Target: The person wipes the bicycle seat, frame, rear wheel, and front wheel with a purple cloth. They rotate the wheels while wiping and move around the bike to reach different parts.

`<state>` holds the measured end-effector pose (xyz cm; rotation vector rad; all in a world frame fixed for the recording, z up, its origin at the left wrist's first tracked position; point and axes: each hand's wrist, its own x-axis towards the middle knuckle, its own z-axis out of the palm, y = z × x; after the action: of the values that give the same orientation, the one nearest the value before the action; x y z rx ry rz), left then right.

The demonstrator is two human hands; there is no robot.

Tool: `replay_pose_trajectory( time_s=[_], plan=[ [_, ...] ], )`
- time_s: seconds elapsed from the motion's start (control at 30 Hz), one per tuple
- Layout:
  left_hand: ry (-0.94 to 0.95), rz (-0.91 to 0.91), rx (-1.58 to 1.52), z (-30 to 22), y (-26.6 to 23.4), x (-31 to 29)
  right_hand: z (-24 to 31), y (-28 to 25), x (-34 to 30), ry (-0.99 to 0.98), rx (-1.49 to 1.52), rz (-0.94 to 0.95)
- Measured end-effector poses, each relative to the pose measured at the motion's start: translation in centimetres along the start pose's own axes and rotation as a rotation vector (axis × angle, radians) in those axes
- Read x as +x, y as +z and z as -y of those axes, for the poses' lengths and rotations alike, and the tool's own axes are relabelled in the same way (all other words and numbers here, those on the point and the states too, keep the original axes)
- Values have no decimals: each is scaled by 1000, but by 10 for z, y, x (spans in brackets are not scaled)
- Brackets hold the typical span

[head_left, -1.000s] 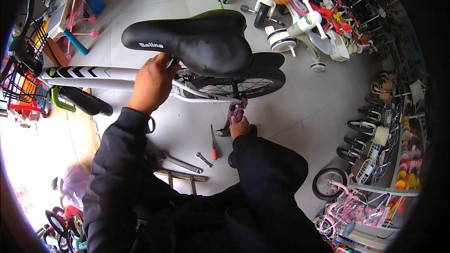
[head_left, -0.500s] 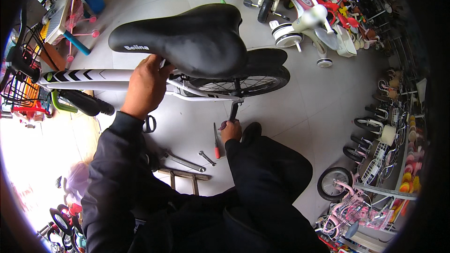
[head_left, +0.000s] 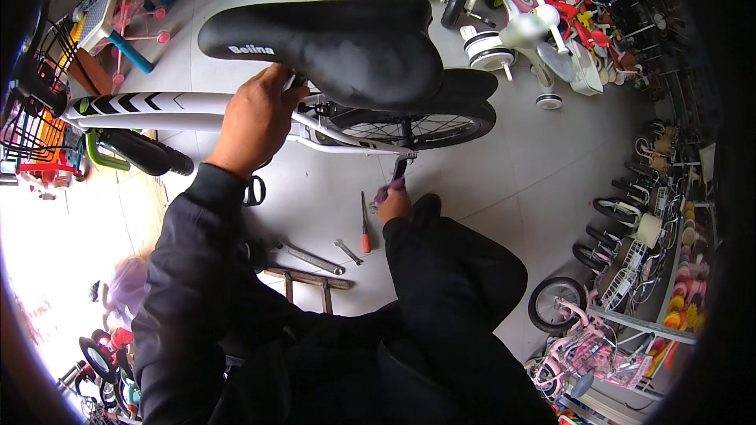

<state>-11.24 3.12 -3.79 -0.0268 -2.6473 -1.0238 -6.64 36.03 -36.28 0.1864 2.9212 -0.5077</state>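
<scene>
white frame (head_left: 197, 114) gripped by left hand (head_left: 253, 122); right hand (head_left: 394, 203) grips pedal (head_left: 391, 186).

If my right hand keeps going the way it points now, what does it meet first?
The right hand points up at the bicycle's crank arm, probably first; the rear wheel lies beyond. Depth is unclear.

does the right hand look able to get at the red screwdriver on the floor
Probably yes: the right hand is low by the bike's crank, the red screwdriver lies on bare floor just beside it, and nothing sits between them.
</scene>
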Motion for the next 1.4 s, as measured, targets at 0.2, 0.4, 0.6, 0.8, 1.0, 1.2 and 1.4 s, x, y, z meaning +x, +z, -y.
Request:
replay_pose_trajectory(
  time_s=[0.2,0.4,0.6,0.8,1.0,1.2,1.4],
  plan=[
    [-2,-1,-24,6,3,2,22,-5,12,-17,188,695],
    [6,9,-169,12,-3,6,98,-85,26,-58,432,944],
    [76,-161,-124,-3,-43,-8,162,-264,21,-370,935,935],
    [181,-907,20,-35,-189,-108,183,-360,-14,-549,1163,606],
    [248,-1364,799,-56,-365,-181,189,-334,2,-504,1463,663],
    [-175,-1107,347,-66,-369,-191,184,-292,25,-417,1752,791],
    [132,-1062,570,-113,-288,-209,174,-277,32,-473,1750,641]
  ],
)
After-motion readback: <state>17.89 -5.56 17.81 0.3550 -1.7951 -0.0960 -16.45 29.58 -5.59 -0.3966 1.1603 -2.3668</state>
